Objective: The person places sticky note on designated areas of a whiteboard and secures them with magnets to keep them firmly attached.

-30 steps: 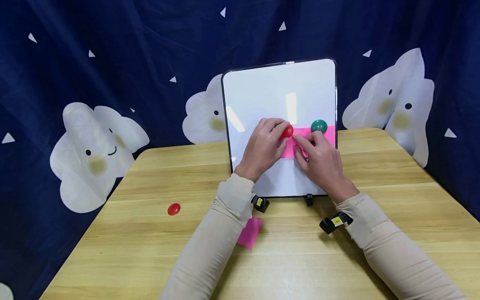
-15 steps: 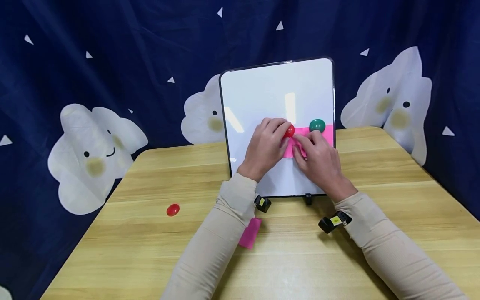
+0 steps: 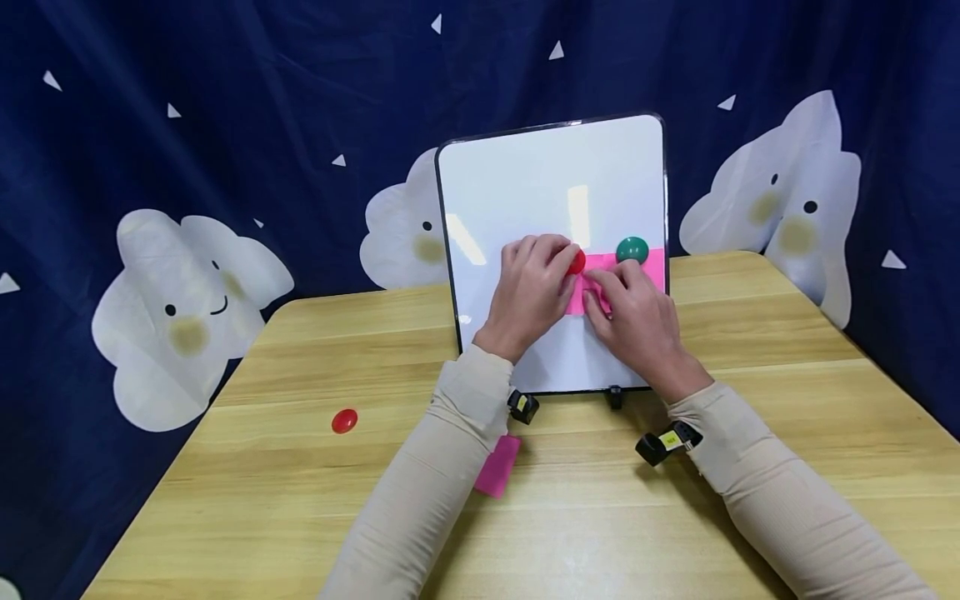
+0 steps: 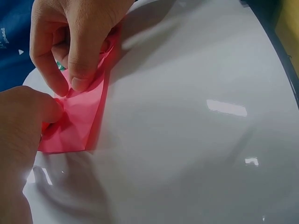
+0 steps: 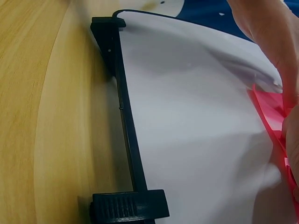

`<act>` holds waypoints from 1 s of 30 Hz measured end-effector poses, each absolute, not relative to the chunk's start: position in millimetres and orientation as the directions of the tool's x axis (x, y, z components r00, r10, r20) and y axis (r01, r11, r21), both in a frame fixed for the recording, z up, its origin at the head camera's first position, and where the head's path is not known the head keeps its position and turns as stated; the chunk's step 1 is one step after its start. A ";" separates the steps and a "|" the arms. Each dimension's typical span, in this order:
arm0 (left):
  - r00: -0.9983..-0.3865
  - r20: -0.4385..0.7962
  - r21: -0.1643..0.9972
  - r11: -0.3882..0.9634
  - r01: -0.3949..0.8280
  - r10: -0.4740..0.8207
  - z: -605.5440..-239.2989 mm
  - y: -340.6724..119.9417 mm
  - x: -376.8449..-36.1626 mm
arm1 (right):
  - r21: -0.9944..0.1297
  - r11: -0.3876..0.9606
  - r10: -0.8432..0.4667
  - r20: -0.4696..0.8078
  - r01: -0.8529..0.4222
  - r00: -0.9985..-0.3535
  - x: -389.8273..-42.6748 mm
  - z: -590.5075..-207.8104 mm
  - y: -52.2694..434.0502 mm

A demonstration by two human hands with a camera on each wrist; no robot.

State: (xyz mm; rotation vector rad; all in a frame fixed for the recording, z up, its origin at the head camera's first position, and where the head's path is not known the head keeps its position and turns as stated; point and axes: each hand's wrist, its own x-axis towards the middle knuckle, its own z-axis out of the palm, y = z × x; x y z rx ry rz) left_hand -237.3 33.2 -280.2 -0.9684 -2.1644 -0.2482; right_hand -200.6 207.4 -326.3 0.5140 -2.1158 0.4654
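A white magnetic board stands upright on the wooden table. A pink note lies against its lower right part, with a green magnet on the note's top edge. My left hand grips a red magnet at the note's upper left corner, its fingers curled over most of it. My right hand pinches the note's middle with thumb and forefinger. In the left wrist view the right hand creases the pink note on the board.
A second red magnet lies on the table at the left. Another pink note sticks out from under my left forearm. The board's black feet rest on the table. A dark blue curtain with white clouds hangs behind.
Both hands stay at the note. My left fingers now cover more of the red magnet. The head view has shifted slightly.
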 end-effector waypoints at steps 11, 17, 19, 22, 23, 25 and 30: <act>-0.448 0.694 -0.126 0.707 0.696 0.564 -278.7 36.4 -236.1 | -0.135 0.849 -0.188 0.826 -0.511 -0.531 -200.4 -325.8 208.3; -0.452 0.699 -0.129 0.720 0.682 0.554 -279.8 37.5 -235.5 | -0.138 0.850 -0.191 0.818 -0.508 -0.543 -199.3 -325.3 208.3; -0.452 0.703 -0.129 0.723 0.678 0.549 -280.4 37.4 -235.5 | -0.139 0.851 -0.193 0.814 -0.506 -0.548 -198.9 -324.9 208.1; -0.454 0.707 -0.126 0.728 0.674 0.542 -281.1 37.1 -235.2 | -0.139 0.852 -0.195 0.810 -0.505 -0.552 -198.6 -324.6 208.1; -0.454 0.708 -0.124 0.728 0.674 0.541 -281.2 36.9 -234.9 | -0.138 0.852 -0.196 0.810 -0.505 -0.552 -198.5 -324.7 208.1; -0.456 0.708 -0.121 0.728 0.674 0.539 -281.4 36.7 -234.5 | -0.138 0.852 -0.196 0.810 -0.505 -0.552 -198.4 -324.7 208.1; -0.457 0.712 -0.105 0.723 0.682 0.534 -282.5 36.4 -235.2 | -0.139 0.851 -0.198 0.809 -0.507 -0.554 -197.7 -324.5 208.1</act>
